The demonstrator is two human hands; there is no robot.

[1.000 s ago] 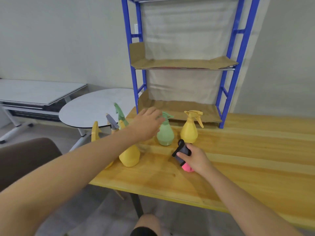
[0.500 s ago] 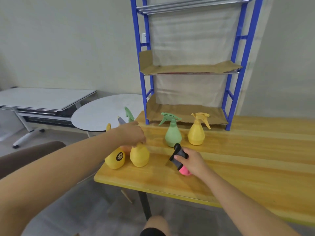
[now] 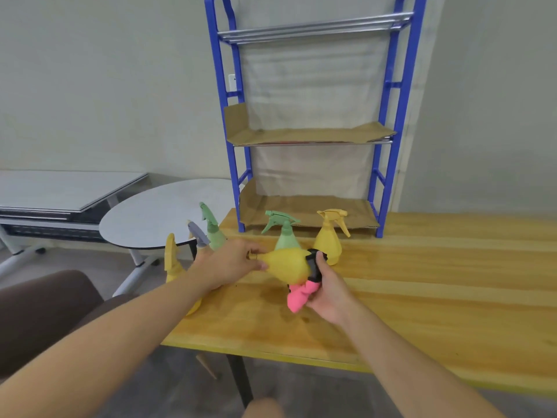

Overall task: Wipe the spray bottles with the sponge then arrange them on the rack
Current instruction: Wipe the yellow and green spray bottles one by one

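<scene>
The left hand (image 3: pixel 229 263) holds a yellow spray bottle (image 3: pixel 287 264) by its neck, tipped onto its side above the wooden worktop (image 3: pixel 422 297), with the round body pointing toward 3 o'clock; the left fingers (image 3: pixel 256 247) are curled tight around the neck and nozzle end, which they hide. The right hand (image 3: pixel 327 292) presses a sponge (image 3: pixel 303 292), pink below and black above, against the base of that bottle, and the right fingers (image 3: pixel 320 260) are closed around the sponge, the thumb lying over its dark upper part. Bottle and sponge are touching, both lifted clear of the worktop near its left end. Just behind them, toward 12 o'clock, a green spray bottle (image 3: pixel 284 233) and another yellow bottle (image 3: pixel 330 236) stand upright side by side on the worktop, in front of the rack's lowest shelf. At about 10 o'clock from the held bottle more bottles stand at the worktop's left corner: a green one (image 3: pixel 212 227), one with a grey trigger head (image 3: pixel 197 233) whose body is hidden, and a yellow one (image 3: pixel 171 260) partly covered by the left forearm. The blue rack (image 3: pixel 381 182) stands at the back of the worktop against the wall, its two lower shelves lined with cardboard (image 3: pixel 307 135) and bare of bottles. A round white table (image 3: pixel 156 215) stands off the worktop's left edge.
</scene>
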